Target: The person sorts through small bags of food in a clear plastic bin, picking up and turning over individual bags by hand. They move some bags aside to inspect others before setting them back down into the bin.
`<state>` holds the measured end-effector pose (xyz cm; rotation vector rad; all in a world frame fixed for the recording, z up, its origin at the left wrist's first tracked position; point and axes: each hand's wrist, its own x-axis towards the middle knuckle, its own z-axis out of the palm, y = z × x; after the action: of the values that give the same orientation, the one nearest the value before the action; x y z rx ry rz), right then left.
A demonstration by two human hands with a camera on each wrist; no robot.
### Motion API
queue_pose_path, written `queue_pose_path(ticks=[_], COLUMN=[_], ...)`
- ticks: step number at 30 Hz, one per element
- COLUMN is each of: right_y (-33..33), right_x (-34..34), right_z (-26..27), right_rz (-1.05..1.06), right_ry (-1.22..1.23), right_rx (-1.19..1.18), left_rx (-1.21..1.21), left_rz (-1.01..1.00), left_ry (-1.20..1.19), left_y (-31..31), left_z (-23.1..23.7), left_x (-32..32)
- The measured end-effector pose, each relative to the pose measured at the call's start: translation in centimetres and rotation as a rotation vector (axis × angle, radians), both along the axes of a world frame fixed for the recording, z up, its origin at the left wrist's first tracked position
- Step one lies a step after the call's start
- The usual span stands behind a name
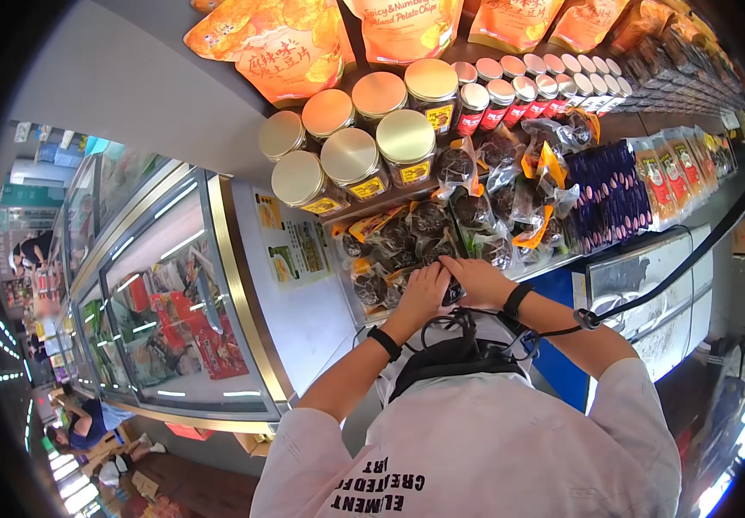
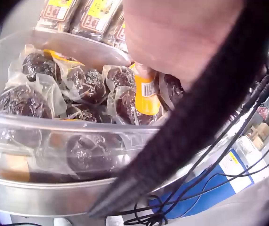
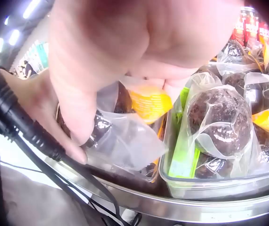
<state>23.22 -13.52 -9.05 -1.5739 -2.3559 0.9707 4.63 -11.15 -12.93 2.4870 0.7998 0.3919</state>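
My right hand [image 1: 482, 283] and left hand [image 1: 424, 292] meet at the front edge of the shelf. Between them, both hold one clear vacuum pack [image 3: 132, 139] of dark, round food with an orange label. In the right wrist view, the thumb of my right hand [image 3: 125, 42] lies on its near side, with fingers on the far side. My left hand [image 2: 181, 37] reaches over a clear plastic tub [image 2: 73, 40]. Several similar packs [image 2: 24, 101] with dark, glossy contents lie inside. My palms hide part of the held pack.
A second clear tub [image 3: 219, 182] of similar packs adjoins on the right. Gold-lidded jars [image 1: 353, 160], potato chip bags [image 1: 411, 30] and purple packets [image 1: 606, 203] fill the shelf. A glass-doored cabinet [image 1: 187, 298] stands left. Black cables [image 2: 209, 174] hang near my wrists.
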Motion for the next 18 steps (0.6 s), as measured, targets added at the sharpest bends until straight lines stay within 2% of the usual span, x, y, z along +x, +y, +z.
queue_pose_path(ticks=[1,3,5,7,11,13,15,17,18], right_y=[0.1,0.6,0.5,0.7,1.3,1.6,1.7,1.5,1.5], right_x=[-0.2,-0.3,0.3,0.4,-0.8,-1.3,-1.2,-1.2,-1.2], right_z=[-0.3,-0.4,-2.1,-3.3,-2.5,-2.3,-2.4,-2.3,-2.2], right_rz=[-0.01,-0.095,-0.07,-0.044,-0.068,-0.049,-0.041,-0.036,-0.04], right_ry=[-0.008,0.046,0.061,0.081,-0.09,-0.262,-0.285,-0.304,-0.296], right_rx=[-0.002,-0.205,-0.253,-0.3,-0.364,-0.378,-0.367,-0.358,-0.353], left_rx=[-0.016,-0.061,-0.104,-0.284,-0.435,-0.45,-0.465,-0.868,-0.868], left_rz=[0.014,0.003,-0.004,-0.047,-0.136,-0.13,-0.131,-0.209,-0.214], left_ry=[-0.037,-0.085,-0.131,-0.059,0.03,-0.031,-0.089,-0.096,-0.101], left_y=[0.2,0.7,1.3,1.9,3.4,3.3,4.0,5.5,5.7], left_z=[0.2,-0.2,-0.6,-1.4,-2.2,-2.5,-2.4,-2.3,-2.1], left_x=[-0.2,-0.6,-0.9,-1.1,-1.7,-2.2,-2.6,-3.2,-3.3])
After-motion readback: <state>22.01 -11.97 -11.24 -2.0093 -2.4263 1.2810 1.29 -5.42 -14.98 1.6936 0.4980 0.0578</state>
